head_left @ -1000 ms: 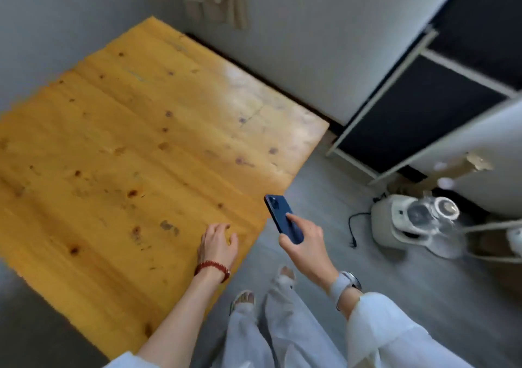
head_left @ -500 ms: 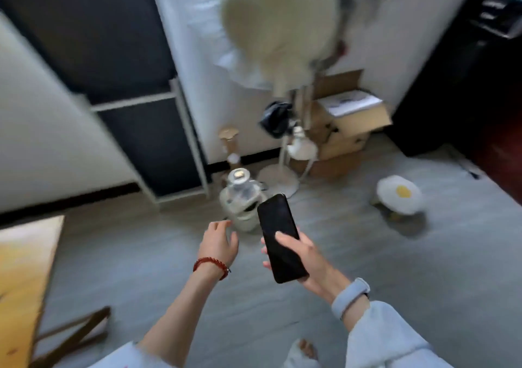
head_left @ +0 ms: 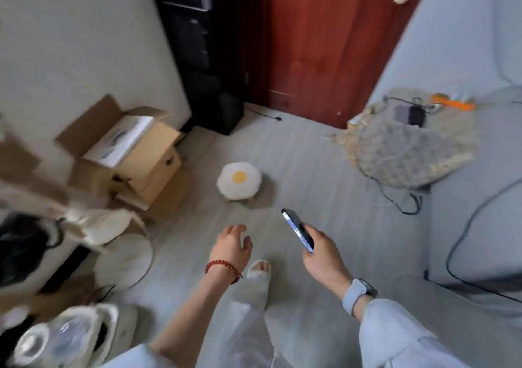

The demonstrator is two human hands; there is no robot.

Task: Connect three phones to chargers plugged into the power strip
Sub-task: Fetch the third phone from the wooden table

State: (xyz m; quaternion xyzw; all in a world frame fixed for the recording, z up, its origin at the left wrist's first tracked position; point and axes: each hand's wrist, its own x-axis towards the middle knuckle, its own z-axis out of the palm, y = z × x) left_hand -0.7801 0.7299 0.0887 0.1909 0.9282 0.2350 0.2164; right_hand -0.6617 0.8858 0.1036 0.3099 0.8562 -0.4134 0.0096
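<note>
My right hand (head_left: 320, 250) grips a dark blue phone (head_left: 296, 227), held edge-on above the grey floor. My left hand (head_left: 231, 244), with a red bead bracelet at the wrist, hangs with loose fingers and holds nothing. At the far right, on a round woven mat (head_left: 409, 153), two more phones lie side by side: a dark one (head_left: 416, 115) and a paler one (head_left: 401, 114), with thin cables around them. An orange and white strip-like object (head_left: 452, 102) lies just beyond them; blur hides its details.
An egg-shaped stool (head_left: 239, 179) stands on the floor ahead. Open cardboard boxes (head_left: 132, 155) sit at the left wall, a black cabinet (head_left: 203, 56) and red door (head_left: 324, 42) behind. Black cables (head_left: 401, 198) trail over the floor and the grey surface on the right. My slippered foot (head_left: 258, 270) is below.
The view has swung right, from the wooden table past the fan to the door and mat. My right hand keeps the phone, now turned edge-on. The left hand stays empty.
</note>
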